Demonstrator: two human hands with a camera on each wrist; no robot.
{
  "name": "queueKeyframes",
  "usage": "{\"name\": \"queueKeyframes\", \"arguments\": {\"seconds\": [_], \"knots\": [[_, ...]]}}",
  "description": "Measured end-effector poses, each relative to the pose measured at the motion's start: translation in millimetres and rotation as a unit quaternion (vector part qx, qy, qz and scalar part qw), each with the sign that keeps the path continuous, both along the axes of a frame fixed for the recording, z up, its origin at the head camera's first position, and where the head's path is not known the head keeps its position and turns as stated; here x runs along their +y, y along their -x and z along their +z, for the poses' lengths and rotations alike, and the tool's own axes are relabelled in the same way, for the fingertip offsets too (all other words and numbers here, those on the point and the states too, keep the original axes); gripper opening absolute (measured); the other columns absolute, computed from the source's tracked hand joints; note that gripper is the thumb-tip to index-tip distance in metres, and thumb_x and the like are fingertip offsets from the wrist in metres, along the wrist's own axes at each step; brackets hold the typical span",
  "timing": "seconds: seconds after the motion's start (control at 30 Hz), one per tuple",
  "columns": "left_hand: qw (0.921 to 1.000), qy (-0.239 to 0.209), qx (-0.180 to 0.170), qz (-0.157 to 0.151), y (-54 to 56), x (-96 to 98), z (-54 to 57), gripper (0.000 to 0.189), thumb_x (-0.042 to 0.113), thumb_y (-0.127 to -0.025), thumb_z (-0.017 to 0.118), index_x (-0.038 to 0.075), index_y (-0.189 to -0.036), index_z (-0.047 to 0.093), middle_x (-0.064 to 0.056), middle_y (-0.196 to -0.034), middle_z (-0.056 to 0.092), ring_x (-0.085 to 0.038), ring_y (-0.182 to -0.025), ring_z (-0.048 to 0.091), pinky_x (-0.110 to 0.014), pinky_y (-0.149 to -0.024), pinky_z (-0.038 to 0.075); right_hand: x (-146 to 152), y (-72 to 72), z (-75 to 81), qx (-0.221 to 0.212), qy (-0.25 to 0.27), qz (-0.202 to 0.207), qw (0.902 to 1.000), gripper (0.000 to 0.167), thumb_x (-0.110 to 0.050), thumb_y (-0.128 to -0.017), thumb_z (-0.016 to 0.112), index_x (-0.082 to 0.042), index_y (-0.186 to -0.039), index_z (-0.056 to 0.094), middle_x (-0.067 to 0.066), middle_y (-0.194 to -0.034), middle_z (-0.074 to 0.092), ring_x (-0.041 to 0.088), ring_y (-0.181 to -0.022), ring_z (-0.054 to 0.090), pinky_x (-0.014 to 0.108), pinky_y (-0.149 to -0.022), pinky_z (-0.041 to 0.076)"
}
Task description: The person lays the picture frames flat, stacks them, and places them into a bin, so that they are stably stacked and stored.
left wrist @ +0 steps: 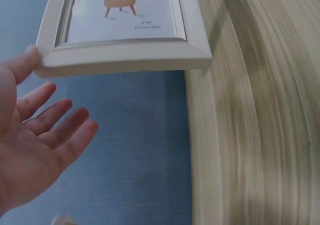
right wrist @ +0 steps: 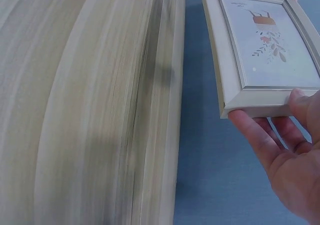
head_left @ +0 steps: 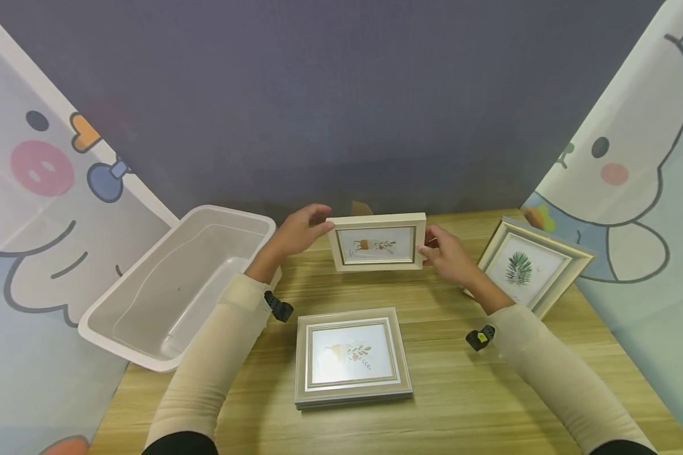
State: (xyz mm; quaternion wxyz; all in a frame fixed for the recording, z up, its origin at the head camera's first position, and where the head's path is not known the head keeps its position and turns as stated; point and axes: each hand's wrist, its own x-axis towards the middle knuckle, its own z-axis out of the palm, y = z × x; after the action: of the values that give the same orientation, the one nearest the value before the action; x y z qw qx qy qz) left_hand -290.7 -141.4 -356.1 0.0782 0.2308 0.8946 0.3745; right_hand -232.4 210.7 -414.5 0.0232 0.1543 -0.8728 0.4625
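Observation:
A small cream picture frame (head_left: 378,273) with a potted-plant print is held tilted up near the back of the table, its print turned sideways. My right hand (head_left: 448,254) grips its right end, thumb on the front edge and fingers behind, as the right wrist view shows. At the opposite end, the thumb of my left hand (left wrist: 40,150) touches the corner of the frame (left wrist: 125,65), while the other fingers spread loosely apart from it. Whether the lower edge meets the table cannot be made out.
Frames lie stacked flat, a beige one (head_left: 353,321) on top, at the table's front middle. A white plastic bin (head_left: 176,278) stands on the left. On the right, a frame with a green leaf print (head_left: 537,287) leans at an angle. A dark grey wall (head_left: 341,114) rises behind.

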Motion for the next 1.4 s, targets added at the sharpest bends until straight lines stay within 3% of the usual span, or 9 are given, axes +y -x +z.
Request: {"name": "queueKeyframes", "arguments": {"seconds": [0.27,0.47,0.83,1.07,1.2,1.4], "knots": [[0.9941,-0.063,-0.082,-0.034,4.8,-6.1,-2.2,0.064,0.04,-0.104,0.058,0.019,-0.159,0.034,-0.01,-0.163,0.036,-0.034,-0.149,0.038,-0.056,-0.118,0.038,2.1,0.9,-0.4,0.007,-0.003,0.005,1.0,0.01,0.001,-0.1,0.058,0.004,-0.106,0.049,0.023,-0.105,0.058,0.039,-0.095,0.067,0.047,-0.074,0.063],[0.9873,-0.087,-0.111,-0.072,6.3,-2.2,-3.3,0.065,0.036,-0.105,0.057,0.018,-0.161,0.028,-0.01,-0.168,0.028,-0.037,-0.153,0.031,-0.055,-0.121,0.034,2.4,-1.4,-0.8,0.013,-0.003,0.016,0.9998,0.012,0.002,-0.1,0.058,0.004,-0.11,0.051,0.024,-0.106,0.058,0.041,-0.098,0.067,0.048,-0.074,0.063],[0.9862,-0.081,-0.118,-0.083,4.3,2.4,-0.2,0.06,0.032,-0.106,0.055,0.014,-0.158,0.034,-0.012,-0.164,0.036,-0.033,-0.15,0.036,-0.053,-0.119,0.037,4.8,-2.3,0.9,0.001,0.003,0.025,0.9997,0.022,0.0,-0.102,0.057,0.005,-0.123,0.053,0.024,-0.112,0.059,0.042,-0.107,0.065,0.045,-0.076,0.063],[0.9877,-0.074,-0.121,-0.066,3.1,3.0,-0.4,0.063,0.034,-0.105,0.057,0.018,-0.16,0.031,-0.009,-0.167,0.029,-0.034,-0.152,0.033,-0.055,-0.12,0.035,6.7,-2.6,-0.3,0.002,-0.005,0.026,0.9997,0.019,-0.003,-0.103,0.057,0.004,-0.119,0.053,0.023,-0.109,0.06,0.041,-0.104,0.066,0.05,-0.077,0.062],[0.985,-0.085,-0.127,-0.08,1.8,3.5,0.0,0.061,0.031,-0.106,0.056,0.014,-0.159,0.032,-0.011,-0.165,0.034,-0.034,-0.15,0.037,-0.054,-0.119,0.038,6.8,-2.7,-0.7,0.002,-0.002,0.025,0.9997,0.018,-0.002,-0.102,0.058,0.004,-0.119,0.053,0.023,-0.109,0.059,0.041,-0.105,0.066,0.049,-0.077,0.062],[0.989,-0.072,-0.111,-0.067,2.0,4.3,0.9,0.063,0.035,-0.104,0.059,0.019,-0.159,0.033,-0.008,-0.167,0.031,-0.034,-0.153,0.031,-0.056,-0.122,0.032,6.5,-4.4,0.5,0.001,0.001,0.024,0.9997,0.015,-0.003,-0.102,0.058,0.004,-0.114,0.053,0.023,-0.108,0.059,0.039,-0.101,0.066,0.041,-0.075,0.064]]}}
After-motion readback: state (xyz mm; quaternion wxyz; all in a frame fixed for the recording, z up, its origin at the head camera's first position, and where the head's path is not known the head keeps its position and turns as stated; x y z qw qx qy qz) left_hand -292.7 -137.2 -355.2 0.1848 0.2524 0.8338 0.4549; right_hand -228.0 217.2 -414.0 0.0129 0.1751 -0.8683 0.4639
